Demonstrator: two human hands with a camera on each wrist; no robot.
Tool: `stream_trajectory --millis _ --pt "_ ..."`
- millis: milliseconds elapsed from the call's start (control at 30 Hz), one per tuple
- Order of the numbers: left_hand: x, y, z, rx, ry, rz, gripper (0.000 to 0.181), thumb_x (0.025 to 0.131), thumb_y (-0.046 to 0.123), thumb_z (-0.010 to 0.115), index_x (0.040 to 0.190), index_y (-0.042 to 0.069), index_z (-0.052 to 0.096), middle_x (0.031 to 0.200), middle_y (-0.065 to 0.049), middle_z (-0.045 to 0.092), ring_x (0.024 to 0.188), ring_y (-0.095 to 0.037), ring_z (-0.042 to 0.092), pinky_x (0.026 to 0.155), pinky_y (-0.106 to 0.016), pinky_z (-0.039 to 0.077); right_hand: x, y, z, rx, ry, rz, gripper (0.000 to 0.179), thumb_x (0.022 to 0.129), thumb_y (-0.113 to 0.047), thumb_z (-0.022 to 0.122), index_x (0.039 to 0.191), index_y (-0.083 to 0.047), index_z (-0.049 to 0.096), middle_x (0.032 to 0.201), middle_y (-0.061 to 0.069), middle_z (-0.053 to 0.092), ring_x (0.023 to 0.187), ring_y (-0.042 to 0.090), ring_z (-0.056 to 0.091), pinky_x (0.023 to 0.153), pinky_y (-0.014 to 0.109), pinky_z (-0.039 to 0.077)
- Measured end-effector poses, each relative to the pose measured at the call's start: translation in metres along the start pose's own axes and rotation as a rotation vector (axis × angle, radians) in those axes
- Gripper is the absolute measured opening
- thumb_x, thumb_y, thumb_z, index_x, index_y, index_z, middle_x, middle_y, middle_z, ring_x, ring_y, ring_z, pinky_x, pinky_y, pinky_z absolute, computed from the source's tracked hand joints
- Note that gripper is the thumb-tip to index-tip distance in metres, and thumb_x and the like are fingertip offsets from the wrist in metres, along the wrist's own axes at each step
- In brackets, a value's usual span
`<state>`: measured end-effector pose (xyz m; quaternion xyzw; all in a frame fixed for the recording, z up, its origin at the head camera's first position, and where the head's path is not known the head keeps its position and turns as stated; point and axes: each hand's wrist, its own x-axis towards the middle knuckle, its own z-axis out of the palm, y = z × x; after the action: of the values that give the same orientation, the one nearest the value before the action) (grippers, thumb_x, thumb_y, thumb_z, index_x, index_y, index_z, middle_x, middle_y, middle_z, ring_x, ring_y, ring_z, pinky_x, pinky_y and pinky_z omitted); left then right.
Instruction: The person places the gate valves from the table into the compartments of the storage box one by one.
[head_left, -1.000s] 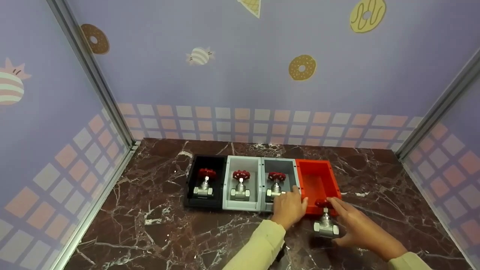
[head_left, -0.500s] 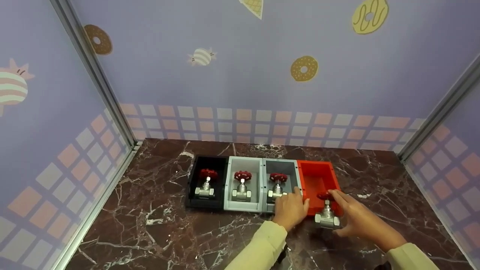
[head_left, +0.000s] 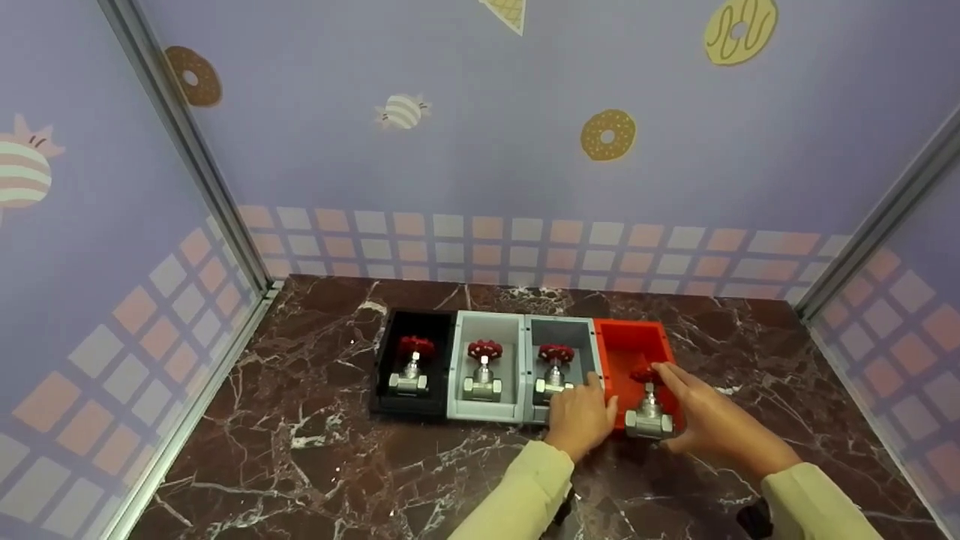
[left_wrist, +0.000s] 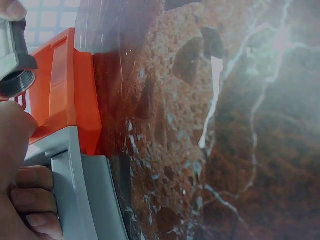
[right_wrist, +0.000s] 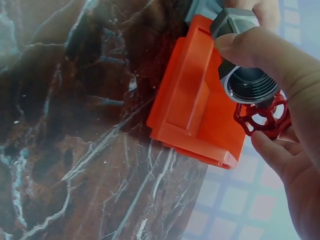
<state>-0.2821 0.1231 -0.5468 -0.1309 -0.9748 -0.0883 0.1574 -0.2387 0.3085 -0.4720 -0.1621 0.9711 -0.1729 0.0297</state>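
My right hand (head_left: 709,424) holds a metal valve (head_left: 649,422) with a red handwheel above the front part of the red bin (head_left: 626,336). In the right wrist view its thumb (right_wrist: 255,47) lies on the steel body and a finger touches the handwheel (right_wrist: 243,122); the threaded port faces the camera. My left hand (head_left: 581,420) grips the grey bin (head_left: 566,328) at its front right, beside the red bin. Curled fingers (left_wrist: 36,200) lie against the grey wall in the left wrist view. A similar valve (head_left: 553,379) sits in the grey bin, partly hidden by the left hand.
Left of the grey bin, a white bin (head_left: 487,321) and a black bin (head_left: 379,375) each hold a similar valve. The bins stand in one row on a dark marbled tabletop (head_left: 360,472). Patterned purple walls (head_left: 480,165) enclose the back and sides.
My right hand has carried the valve forward and up in the view, from in front of the red bin to over its front part. The left hand stays on the grey bin.
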Motion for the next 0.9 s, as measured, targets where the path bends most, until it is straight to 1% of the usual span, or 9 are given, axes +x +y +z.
stream_trajectory --millis 67,167,300,467,533,733,800,900 --pt "0.0 0.0 0.0 0.006 0.0 0.001 0.039 0.089 0.053 0.056 0.099 0.016 0.061 0.067 -0.001 0.067 0.056 -0.019 0.063 0.048 -0.033 0.045 0.003 0.0 -0.001 0.017 0.0 0.011 0.111 0.06 -0.016 0.089 0.151 -0.004 0.027 0.155 0.024 0.029 0.123 0.039 0.052 0.093 0.051 0.049" --pt "0.001 -0.001 0.0 0.01 -0.015 -0.004 0.04 0.09 0.054 0.054 0.102 0.015 0.061 0.069 -0.001 0.068 0.058 -0.019 0.064 0.05 -0.033 0.045 0.007 0.001 -0.003 0.022 -0.002 0.003 0.111 0.06 -0.016 0.089 0.151 -0.002 0.027 0.154 0.027 0.028 0.125 0.044 0.05 0.095 0.055 0.047" --pt "0.001 -0.001 0.0 0.019 -0.04 -0.006 0.042 0.091 0.054 0.053 0.105 0.015 0.061 0.071 0.0 0.069 0.059 -0.018 0.065 0.051 -0.033 0.046 0.011 0.004 -0.004 0.001 0.013 -0.022 0.111 0.059 -0.017 0.09 0.149 0.0 0.029 0.152 0.03 0.03 0.127 0.051 0.046 0.097 0.06 0.043" --pt "0.002 0.0 0.0 0.019 -0.058 -0.011 0.043 0.092 0.055 0.051 0.106 0.015 0.061 0.07 -0.001 0.069 0.059 -0.019 0.065 0.051 -0.034 0.046 0.014 0.006 -0.001 -0.011 0.02 -0.028 0.11 0.059 -0.018 0.09 0.149 0.0 0.029 0.152 0.03 0.03 0.127 0.051 0.045 0.097 0.06 0.042" --pt "0.001 0.0 0.0 0.02 -0.051 -0.011 0.043 0.092 0.055 0.051 0.106 0.015 0.061 0.07 -0.001 0.069 0.059 -0.019 0.064 0.051 -0.033 0.046 0.015 0.007 0.001 -0.012 0.022 -0.03 0.11 0.058 -0.017 0.089 0.149 0.0 0.029 0.152 0.029 0.03 0.127 0.05 0.046 0.097 0.059 0.043" --pt "-0.001 0.0 0.001 0.028 0.031 0.009 0.038 0.09 0.053 0.056 0.096 0.016 0.06 0.062 0.0 0.066 0.052 -0.018 0.062 0.046 -0.033 0.043 0.023 0.011 0.002 -0.027 0.029 -0.059 0.107 0.058 -0.015 0.089 0.146 0.004 0.032 0.148 0.031 0.036 0.124 0.048 0.05 0.096 0.057 0.045" --pt "-0.001 0.0 0.001 0.029 0.03 0.011 0.038 0.09 0.053 0.056 0.095 0.016 0.06 0.061 0.0 0.066 0.051 -0.018 0.061 0.045 -0.033 0.043 0.026 0.013 0.002 -0.029 0.025 -0.064 0.106 0.058 -0.014 0.089 0.146 0.005 0.033 0.147 0.032 0.036 0.124 0.048 0.05 0.097 0.056 0.044" --pt "-0.001 0.001 0.0 0.025 0.004 0.005 0.038 0.091 0.054 0.054 0.096 0.016 0.059 0.06 0.0 0.065 0.051 -0.018 0.061 0.045 -0.033 0.042 0.031 0.014 0.001 -0.032 0.021 -0.072 0.105 0.058 -0.015 0.089 0.145 0.007 0.034 0.146 0.033 0.038 0.123 0.048 0.051 0.097 0.056 0.044"
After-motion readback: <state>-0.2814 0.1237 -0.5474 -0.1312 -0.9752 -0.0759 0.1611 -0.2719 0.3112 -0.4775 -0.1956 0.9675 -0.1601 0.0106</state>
